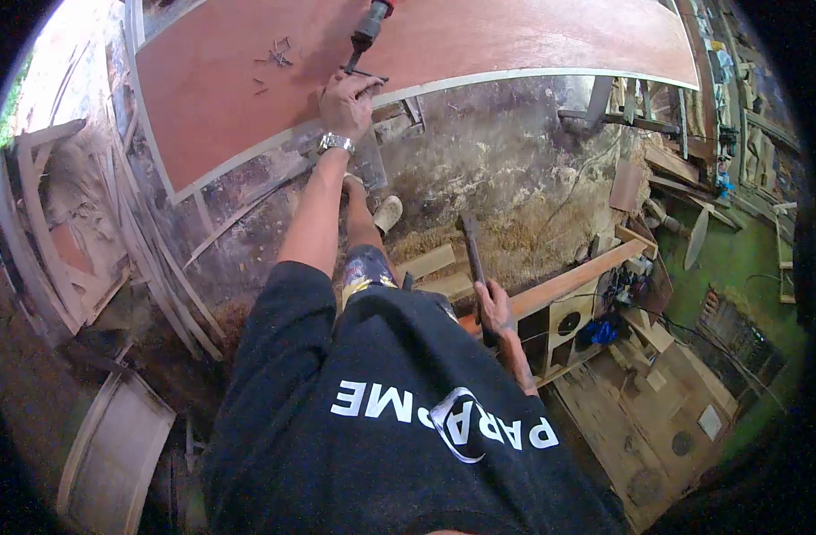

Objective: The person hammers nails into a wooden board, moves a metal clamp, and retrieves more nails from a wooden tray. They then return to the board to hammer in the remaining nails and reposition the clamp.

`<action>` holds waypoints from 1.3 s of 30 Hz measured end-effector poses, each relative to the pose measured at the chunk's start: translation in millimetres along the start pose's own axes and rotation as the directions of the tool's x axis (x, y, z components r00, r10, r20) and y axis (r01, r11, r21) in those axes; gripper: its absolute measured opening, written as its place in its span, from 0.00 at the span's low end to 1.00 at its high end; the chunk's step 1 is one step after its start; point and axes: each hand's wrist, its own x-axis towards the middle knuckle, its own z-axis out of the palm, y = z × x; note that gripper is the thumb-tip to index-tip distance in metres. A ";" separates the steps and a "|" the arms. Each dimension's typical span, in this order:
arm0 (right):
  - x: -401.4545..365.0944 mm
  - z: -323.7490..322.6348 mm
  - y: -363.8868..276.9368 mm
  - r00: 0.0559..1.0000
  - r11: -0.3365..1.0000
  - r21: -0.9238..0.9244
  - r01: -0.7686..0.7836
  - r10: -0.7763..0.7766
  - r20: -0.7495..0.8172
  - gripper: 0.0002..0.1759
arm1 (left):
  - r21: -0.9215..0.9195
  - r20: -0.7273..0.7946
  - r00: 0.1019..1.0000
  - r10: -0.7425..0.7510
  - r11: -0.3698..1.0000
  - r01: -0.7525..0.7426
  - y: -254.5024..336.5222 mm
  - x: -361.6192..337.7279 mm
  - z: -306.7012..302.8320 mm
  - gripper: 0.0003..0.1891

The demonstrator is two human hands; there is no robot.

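Observation:
My left hand (346, 105), with a metal watch on the wrist, rests at the near edge of a large reddish-brown panel (515, 40). Its fingers are pinched together at the pale edge strip; whatever is between them is too small to make out. Just beyond the fingertips lies a red and black power tool (367, 32), with a thin dark bar at its end. Several loose nails (279, 53) are scattered on the panel to the left. Low by my right side, my right hand (495, 310) is closed round a hammer (473, 245), which points forward.
Long wooden strips (149, 241) lean at the left, near a curved wooden frame (47, 232). On the right stand a wooden beam (595, 267) and a plywood box (640, 428) with round holes. A blue object (600, 330) and cables lie close by.

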 end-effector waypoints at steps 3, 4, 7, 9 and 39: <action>16.1 -19.6 -90.3 0.996 0.998 0.034 -0.052 0.049 0.076 0.24 | 0.086 0.026 0.999 -0.046 0.995 0.044 8.5 1.6 -9.5 0.07; 22.3 -21.7 -107.9 0.996 0.997 0.066 -0.027 0.021 0.091 0.24 | 0.098 0.021 0.998 -0.061 0.993 0.059 8.8 1.7 -8.8 0.07; 41.9 -19.2 -155.8 0.988 0.970 0.241 -0.001 -0.036 0.151 0.23 | 0.124 -0.013 0.999 -0.050 0.991 0.051 4.3 1.2 -3.1 0.06; 58.5 -11.7 -186.9 0.982 0.947 0.318 0.049 -0.104 0.159 0.21 | 0.083 0.002 0.998 -0.060 0.995 0.060 4.2 1.4 -0.7 0.06; 110.3 9.7 -353.4 0.770 0.793 -0.196 0.577 -0.608 -0.191 0.14 | 0.053 0.040 0.995 -0.088 0.995 0.086 0.2 -2.5 0.8 0.10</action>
